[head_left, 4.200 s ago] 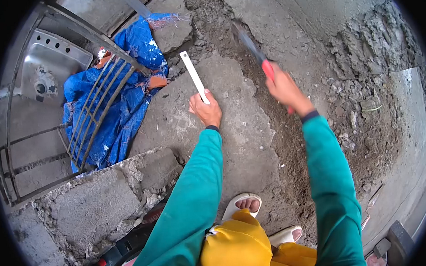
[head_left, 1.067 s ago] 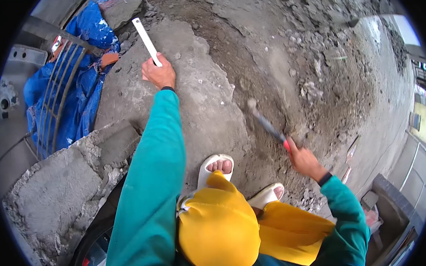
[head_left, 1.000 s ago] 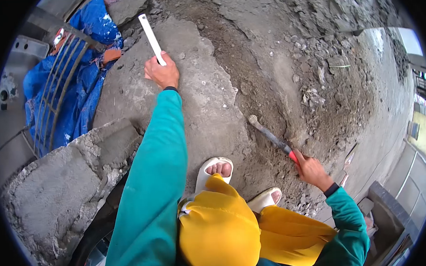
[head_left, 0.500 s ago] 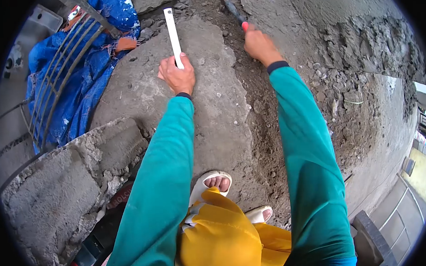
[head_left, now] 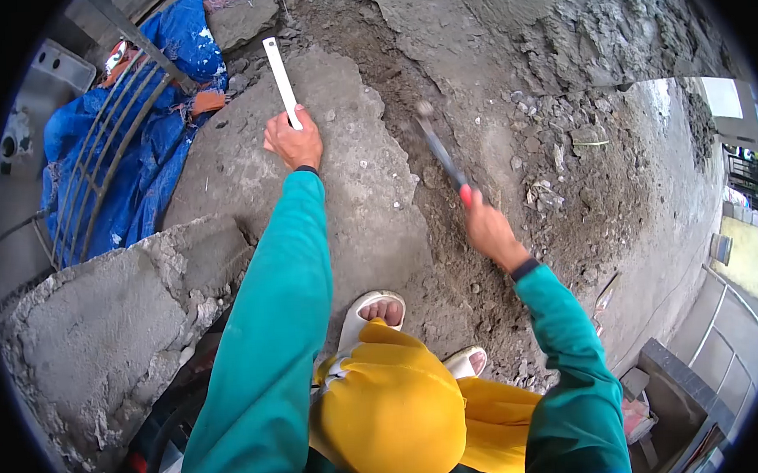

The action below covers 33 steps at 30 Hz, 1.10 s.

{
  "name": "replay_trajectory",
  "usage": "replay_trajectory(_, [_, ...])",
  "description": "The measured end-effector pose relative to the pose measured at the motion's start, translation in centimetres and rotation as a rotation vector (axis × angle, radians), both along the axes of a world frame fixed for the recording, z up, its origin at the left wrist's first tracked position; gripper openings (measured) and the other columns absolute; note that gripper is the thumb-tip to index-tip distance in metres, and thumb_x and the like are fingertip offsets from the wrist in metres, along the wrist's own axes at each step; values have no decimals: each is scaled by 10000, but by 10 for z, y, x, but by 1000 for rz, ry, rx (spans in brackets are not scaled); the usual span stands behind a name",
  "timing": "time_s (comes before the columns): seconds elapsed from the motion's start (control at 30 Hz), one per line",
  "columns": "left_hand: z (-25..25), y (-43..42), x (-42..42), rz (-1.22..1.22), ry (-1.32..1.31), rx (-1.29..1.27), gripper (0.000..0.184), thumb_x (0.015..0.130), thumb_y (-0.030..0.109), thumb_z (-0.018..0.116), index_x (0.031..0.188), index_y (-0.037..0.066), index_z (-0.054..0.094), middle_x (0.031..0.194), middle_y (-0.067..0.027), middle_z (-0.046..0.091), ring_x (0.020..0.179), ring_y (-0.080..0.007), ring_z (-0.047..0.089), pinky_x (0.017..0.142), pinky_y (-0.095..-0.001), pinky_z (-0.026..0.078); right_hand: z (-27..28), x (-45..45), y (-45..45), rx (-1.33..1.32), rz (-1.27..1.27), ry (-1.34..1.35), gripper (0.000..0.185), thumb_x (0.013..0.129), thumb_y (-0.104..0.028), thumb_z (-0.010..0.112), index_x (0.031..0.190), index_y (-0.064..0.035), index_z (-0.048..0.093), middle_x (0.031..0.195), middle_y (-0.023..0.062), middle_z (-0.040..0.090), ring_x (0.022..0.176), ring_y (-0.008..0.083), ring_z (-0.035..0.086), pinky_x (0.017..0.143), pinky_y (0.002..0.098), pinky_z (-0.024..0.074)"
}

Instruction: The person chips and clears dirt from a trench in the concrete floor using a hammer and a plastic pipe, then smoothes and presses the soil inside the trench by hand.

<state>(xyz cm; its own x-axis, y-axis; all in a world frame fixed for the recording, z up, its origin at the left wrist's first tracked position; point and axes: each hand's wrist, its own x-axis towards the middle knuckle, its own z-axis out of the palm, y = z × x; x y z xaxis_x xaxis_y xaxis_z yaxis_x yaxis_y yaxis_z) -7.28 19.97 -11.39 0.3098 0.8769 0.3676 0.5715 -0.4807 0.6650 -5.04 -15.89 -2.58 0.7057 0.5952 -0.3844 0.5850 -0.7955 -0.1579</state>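
My left hand (head_left: 294, 139) is closed round the lower end of a flat white bar (head_left: 280, 78) with a small hole near its top, held above the broken concrete slab (head_left: 340, 111). My right hand (head_left: 491, 228) grips the red handle of a tool with a dark metal shaft (head_left: 443, 153). The tool's pale, dirt-coated tip points up and left over a trench of loose soil (head_left: 436, 183) along the slab's right edge. Its exact shape is hard to make out.
A crumpled blue tarp (head_left: 139, 154) lies behind a metal grille (head_left: 97, 164) at left, beside a steel sink (head_left: 31, 125). Rough concrete blocks (head_left: 104, 325) stand at lower left. Rubble (head_left: 553, 153) lies at right. A grey box-like object (head_left: 673, 393) is at lower right.
My right hand has swung the tool back from the trench's far end, closer to my body. My left hand still holds the white bar. The whole view has shifted somewhat.
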Motion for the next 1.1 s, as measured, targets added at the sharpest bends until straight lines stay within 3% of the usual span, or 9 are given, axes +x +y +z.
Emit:
replay_trajectory(0.1, [2, -4, 0, 1, -17, -17, 264, 814, 314, 589, 816, 56, 648, 883, -105, 565, 926, -298, 496, 875, -432, 322, 47, -43, -73, -147, -62, 174, 395, 839, -99, 471, 1174, 47, 322, 639, 250, 594, 570, 430, 589, 542, 509, 486])
replay_trajectory(0.17, [3, -5, -3, 3, -10, -28, 262, 812, 314, 593, 817, 58, 648, 881, -104, 564, 927, -298, 495, 880, -434, 320, 79, -61, -105, -117, -105, 329, 414, 836, -98, 491, 1190, 49, 333, 646, 286, 576, 591, 455, 575, 563, 526, 473])
replay_trajectory(0.3, [3, -5, -2, 0, 17, -46, 324, 826, 358, 572, 850, 43, 644, 920, -111, 570, 955, -304, 496, 892, -436, 314, 102, -59, -102, 7, -98, 325, 426, 847, -94, 495, 1217, 53, 347, 665, 305, 567, 604, 467, 567, 567, 535, 460])
replay_trajectory(0.37, [2, -4, -2, 6, 27, -46, 322, 822, 357, 579, 844, 43, 645, 918, -108, 570, 953, -302, 497, 890, -436, 315, 87, -31, -63, 236, -60, 131, 427, 870, -128, 506, 1229, 50, 360, 684, 283, 571, 598, 458, 556, 560, 516, 444])
replay_trajectory(0.5, [3, -3, 0, 10, 39, -37, 322, 818, 358, 588, 840, 42, 649, 916, -106, 570, 949, -298, 500, 886, -435, 318, 40, 68, 56, 381, 54, -26, 393, 874, -127, 511, 1209, 7, 357, 668, 292, 565, 617, 468, 562, 547, 538, 444])
replay_trajectory(0.57, [2, -4, 1, 26, 12, 0, 243, 782, 308, 613, 791, 69, 655, 864, -94, 563, 908, -290, 497, 870, -433, 322, 14, 109, 115, 305, 50, -78, 309, 881, -154, 491, 1133, -11, 385, 743, 281, 598, 681, 462, 585, 614, 546, 464])
replay_trajectory(0.7, [0, -2, 0, 9, 45, -1, 321, 813, 354, 597, 846, 40, 656, 908, -100, 573, 944, -287, 503, 883, -422, 323, -29, 151, 177, 169, 74, -131, 216, 877, -139, 459, 1041, -10, 405, 809, 268, 621, 772, 438, 616, 697, 528, 488])
replay_trajectory(0.93, [1, -3, 1, -1, 30, -18, 311, 812, 341, 594, 851, 40, 660, 916, -103, 579, 945, -290, 507, 882, -422, 327, -46, 86, 99, -12, 37, -187, 199, 880, -114, 414, 1034, 7, 378, 713, 231, 623, 658, 395, 631, 574, 494, 515])
replay_trajectory(1.1, [7, -6, 2, 4, 44, -24, 308, 810, 334, 592, 858, 37, 660, 934, -111, 587, 961, -297, 511, 885, -428, 327, -5, 17, -4, -51, -123, -14, 264, 888, -150, 431, 1076, 25, 371, 700, 224, 621, 636, 386, 632, 560, 488, 512])
